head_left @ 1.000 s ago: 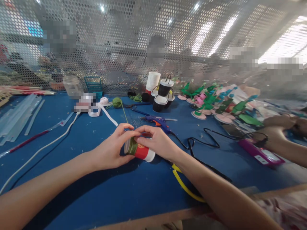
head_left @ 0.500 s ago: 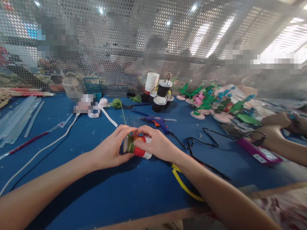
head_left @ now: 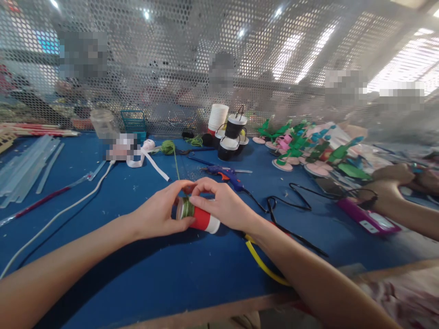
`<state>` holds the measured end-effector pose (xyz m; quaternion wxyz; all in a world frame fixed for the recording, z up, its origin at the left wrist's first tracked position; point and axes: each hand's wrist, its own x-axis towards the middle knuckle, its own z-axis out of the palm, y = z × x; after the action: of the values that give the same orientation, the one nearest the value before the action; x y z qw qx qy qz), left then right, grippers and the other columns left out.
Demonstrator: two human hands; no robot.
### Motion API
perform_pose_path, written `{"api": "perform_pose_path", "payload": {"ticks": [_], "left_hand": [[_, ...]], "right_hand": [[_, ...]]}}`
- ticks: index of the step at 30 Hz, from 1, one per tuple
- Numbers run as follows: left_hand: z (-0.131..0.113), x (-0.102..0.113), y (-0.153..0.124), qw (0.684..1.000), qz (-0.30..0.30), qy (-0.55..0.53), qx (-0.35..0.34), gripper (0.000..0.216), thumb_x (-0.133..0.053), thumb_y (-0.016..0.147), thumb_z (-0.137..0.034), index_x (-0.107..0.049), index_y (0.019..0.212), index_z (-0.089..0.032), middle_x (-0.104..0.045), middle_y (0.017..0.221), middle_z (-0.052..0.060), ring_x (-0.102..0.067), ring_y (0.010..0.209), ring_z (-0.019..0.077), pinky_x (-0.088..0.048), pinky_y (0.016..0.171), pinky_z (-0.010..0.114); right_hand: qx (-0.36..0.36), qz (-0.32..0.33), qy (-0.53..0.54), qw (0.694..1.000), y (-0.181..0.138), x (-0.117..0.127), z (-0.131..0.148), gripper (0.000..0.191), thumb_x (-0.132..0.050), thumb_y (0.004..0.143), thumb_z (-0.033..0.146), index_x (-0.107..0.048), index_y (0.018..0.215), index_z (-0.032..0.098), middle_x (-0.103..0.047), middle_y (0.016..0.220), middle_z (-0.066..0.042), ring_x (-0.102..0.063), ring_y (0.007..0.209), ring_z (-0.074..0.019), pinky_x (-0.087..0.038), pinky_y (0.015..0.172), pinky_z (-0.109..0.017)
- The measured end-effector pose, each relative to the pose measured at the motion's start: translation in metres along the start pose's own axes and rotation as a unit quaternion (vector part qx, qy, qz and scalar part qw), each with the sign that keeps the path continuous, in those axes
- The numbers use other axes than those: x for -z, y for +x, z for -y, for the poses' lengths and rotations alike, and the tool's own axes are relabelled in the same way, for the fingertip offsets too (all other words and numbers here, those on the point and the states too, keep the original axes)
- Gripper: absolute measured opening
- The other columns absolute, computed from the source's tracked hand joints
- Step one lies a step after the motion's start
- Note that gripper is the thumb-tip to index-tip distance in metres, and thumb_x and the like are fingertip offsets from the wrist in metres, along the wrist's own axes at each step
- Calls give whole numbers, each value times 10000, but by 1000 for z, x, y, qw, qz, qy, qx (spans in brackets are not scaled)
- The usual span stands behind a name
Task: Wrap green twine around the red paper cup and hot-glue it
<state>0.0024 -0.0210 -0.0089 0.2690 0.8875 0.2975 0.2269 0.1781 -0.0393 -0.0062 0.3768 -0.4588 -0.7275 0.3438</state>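
Note:
Between my two hands a red and white paper cup lies tilted on its side, just above the blue table. Green yarn is wound in a band round the cup near its rim, which faces left. My left hand grips the rim end, thumb underneath and fingers over the top. My right hand holds the cup's upper side, its thumb against the cup by the yarn band and its fingers curled near my left fingertips. From the cup a strand runs back to a green yarn ball.
Behind my hands lies a blue glue gun, its black cord trailing right to a purple power strip. Stacked cups, black pails and green craft plants stand further back. Another person's arm reaches in at right.
The cup has turned in my hands: its printed lettering has gone from sight and plain red shows. Its white base end has swung slightly down and toward me.

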Motion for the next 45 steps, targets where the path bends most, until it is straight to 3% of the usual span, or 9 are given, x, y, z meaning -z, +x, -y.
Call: {"api": "perform_pose_path", "payload": {"ticks": [7,18,24,27,31,34,38,40,45], "left_hand": [[1,0,-1,999,14,-14,28,566,-573,723,-263,-275,1200,-207,-594,1025,76,-634,793,202,-508,704,351],[1,4,-1,999,7,32,29,279,-555,744,-323,-448,959,-182,-639,865,45,-633,772,207,-489,676,321],[3,9,-1,998,11,47,42,238,-524,771,-339,-397,919,-203,-617,1036,77,-620,823,206,-485,705,351],[4,10,1,998,15,30,57,248,-528,762,-366,-367,871,-212,-613,1072,85,-625,843,218,-487,708,356],[2,14,5,996,21,39,81,250,-547,739,-345,-357,840,-216,-619,1074,77,-624,875,229,-480,728,358],[1,18,5,995,23,50,78,250,-553,732,-329,-349,824,-217,-619,1081,79,-626,856,225,-477,721,355],[7,18,0,996,12,24,84,269,-556,730,-319,-313,788,-221,-601,1120,99,-619,903,227,-480,756,374],[11,16,-4,997,4,6,82,280,-553,734,-325,-295,773,-222,-591,1136,114,-612,930,230,-474,785,396],[18,10,-10,999,-7,6,48,289,-562,729,-308,-291,776,-220,-579,1158,141,-598,971,231,-460,807,400]], "right_hand": [[44,-22,-15,999,-1,-1,3,63,-589,738,193,-556,685,202,-556,882,-19,-542,847,-140,-425,795,-314],[112,-10,-67,991,3,-4,4,90,-545,780,170,-559,694,194,-586,776,-17,-546,773,-129,-443,736,-283],[-22,-79,-171,982,25,32,-14,184,-534,799,267,-584,922,140,-651,878,-50,-601,790,-128,-460,729,-256],[-131,-111,-307,936,35,62,-29,298,-498,822,306,-544,1057,128,-640,975,-67,-601,865,-136,-446,766,-242],[-213,-119,-369,897,40,88,-53,334,-504,820,273,-557,1046,33,-599,1044,-196,-526,1040,-270,-403,849,-345],[-265,-62,-384,882,40,87,-66,279,-528,820,285,-599,964,57,-606,1008,-183,-543,1004,-276,-426,831,-376],[-286,5,-375,882,42,76,-73,288,-497,855,306,-524,1106,169,-546,1120,-68,-563,935,-189,-479,779,-387],[-283,17,-366,886,44,71,-73,291,-503,850,317,-532,1094,161,-551,1111,-72,-562,935,-192,-478,780,-383],[-273,-21,-335,902,43,65,-73,177,-633,727,285,-599,672,120,-645,765,-108,-603,857,-256,-441,696,-286]]}}
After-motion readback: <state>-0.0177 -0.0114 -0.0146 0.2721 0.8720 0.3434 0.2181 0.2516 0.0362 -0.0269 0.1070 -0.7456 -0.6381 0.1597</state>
